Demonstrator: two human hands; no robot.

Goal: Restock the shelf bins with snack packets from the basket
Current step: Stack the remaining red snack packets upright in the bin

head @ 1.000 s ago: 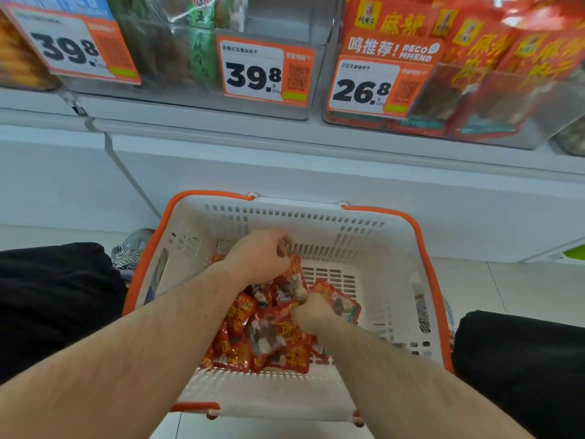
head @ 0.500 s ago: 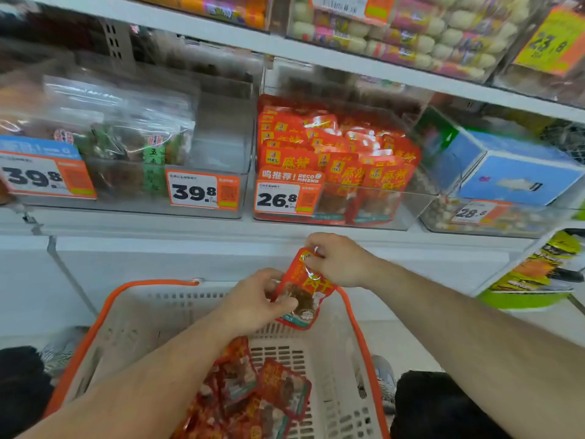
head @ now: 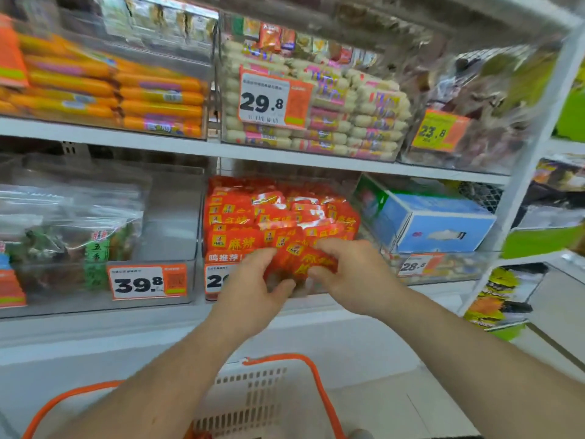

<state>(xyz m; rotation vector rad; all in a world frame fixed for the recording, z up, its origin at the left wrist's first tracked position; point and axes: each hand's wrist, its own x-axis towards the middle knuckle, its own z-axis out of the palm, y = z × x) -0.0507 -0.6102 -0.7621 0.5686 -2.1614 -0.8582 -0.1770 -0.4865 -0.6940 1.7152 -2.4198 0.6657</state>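
Both of my hands hold red snack packets (head: pixel 300 263) at the front of the clear shelf bin (head: pixel 278 213), which is stacked with the same red packets. My left hand (head: pixel 253 286) grips them from the left and below. From the right, my right hand (head: pixel 351 274) pinches them between fingers and thumb. The white basket with an orange rim (head: pixel 253 403) sits low in view under my forearms; its contents are mostly out of frame.
To the left, a clear bin (head: pixel 95 236) holds bagged green-labelled snacks behind a 39.8 tag. A blue box (head: pixel 440 223) lies in the bin to the right. The shelf above carries orange sausages (head: pixel 110 90) and pale pink-wrapped sausages (head: pixel 332 115). A white upright post (head: pixel 519 172) stands at right.
Both hands lifted red packets out of the basket and up to the front of the red-packet bin. The view tilted up from the basket to the shelves.
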